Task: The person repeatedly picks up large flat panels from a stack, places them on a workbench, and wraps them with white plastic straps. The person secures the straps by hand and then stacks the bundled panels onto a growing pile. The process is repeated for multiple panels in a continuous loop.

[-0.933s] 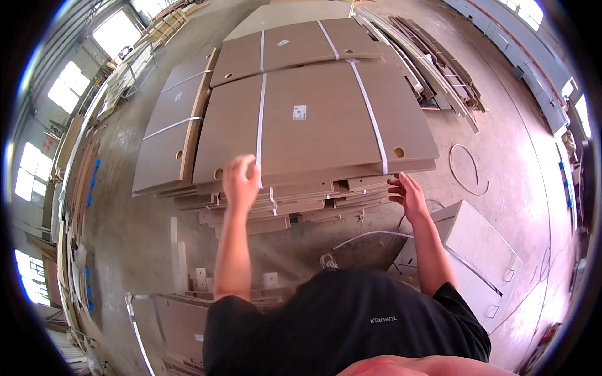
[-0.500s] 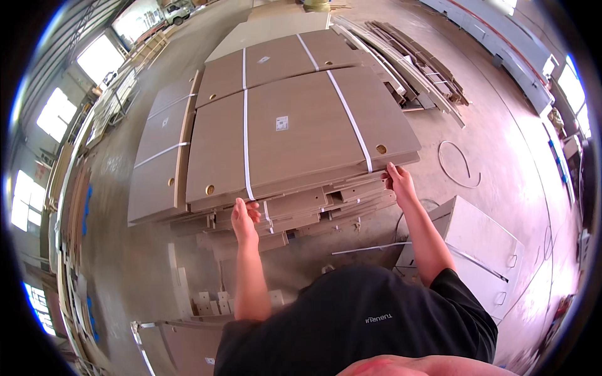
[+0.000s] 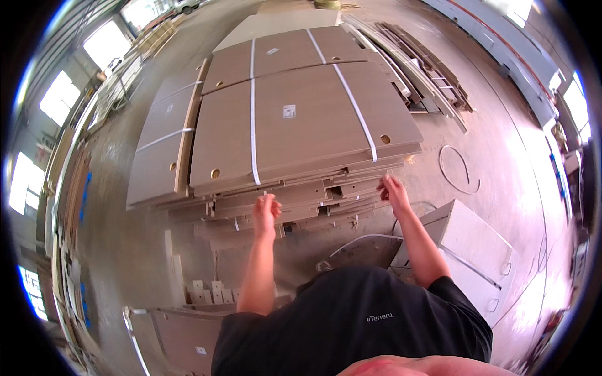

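A stack of flat brown panels (image 3: 326, 119) lies in front of me, bound by two white straps (image 3: 253, 119), with a small label and round holes in its top panel. My left hand (image 3: 268, 212) is raised at the near edge, just below the end of the left strap, its fingers curled. My right hand (image 3: 394, 190) is below the near right corner, thumb and fingers closed together. Whatever either hand may hold is too small to make out. Uneven layers of brown boards (image 3: 301, 199) show under the top panels, between my hands.
Another strapped panel stack (image 3: 157, 144) adjoins on the left. Long boards (image 3: 417, 69) lie beyond at the right. A white cabinet-like box (image 3: 473, 250) stands by my right arm, with a loose hose loop (image 3: 461, 169) on the floor. Another brown panel (image 3: 188, 338) is at lower left.
My left hand has moved right, past the left strap's end. My right hand has drawn back from the top panel's corner toward me. The view has shifted slightly.
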A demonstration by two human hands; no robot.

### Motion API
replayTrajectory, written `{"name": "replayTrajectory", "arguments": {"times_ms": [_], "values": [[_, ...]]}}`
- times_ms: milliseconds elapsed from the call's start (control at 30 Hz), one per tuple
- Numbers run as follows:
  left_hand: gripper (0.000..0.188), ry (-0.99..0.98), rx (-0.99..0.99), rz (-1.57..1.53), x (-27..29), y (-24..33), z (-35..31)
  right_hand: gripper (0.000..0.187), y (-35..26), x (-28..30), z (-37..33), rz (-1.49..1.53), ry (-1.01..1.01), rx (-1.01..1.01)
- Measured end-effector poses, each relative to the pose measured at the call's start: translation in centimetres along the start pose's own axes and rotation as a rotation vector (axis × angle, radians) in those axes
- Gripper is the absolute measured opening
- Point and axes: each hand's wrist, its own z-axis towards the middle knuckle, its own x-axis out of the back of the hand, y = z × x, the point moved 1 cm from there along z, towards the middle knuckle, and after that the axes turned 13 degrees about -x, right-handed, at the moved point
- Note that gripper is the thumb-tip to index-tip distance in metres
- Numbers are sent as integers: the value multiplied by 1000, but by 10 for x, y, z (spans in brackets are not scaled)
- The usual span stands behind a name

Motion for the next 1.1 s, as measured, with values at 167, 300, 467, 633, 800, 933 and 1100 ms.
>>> {"name": "replayTrajectory", "arguments": {"times_ms": [167, 300, 467, 633, 800, 933, 1100], "values": [[21, -316, 241, 170, -7, -66, -119, 31, 188, 55, -41, -333, -435, -334], [24, -405, 362, 115, -7, -102, -237, 33, 281, 121, -101, -929, -610, -406], [24, -431, 262, 255, -13, -130, -349, 36, 322, 179, -129, -1330, -763, -254], [23, -116, 240, 256, -25, -128, -458, 38, 340, 203, -129, -1528, -969, 22], [25, 43, 391, 331, -35, -142, -581, 45, 412, 246, -130, -1539, -1035, 119], [27, 214, 291, 335, -22, -152, -670, 42, 385, 220, -175, -1662, -1166, 184], [28, 500, 411, 275, 6, -148, -731, 37, 361, 197, -222, -1671, -1136, 144]]}}
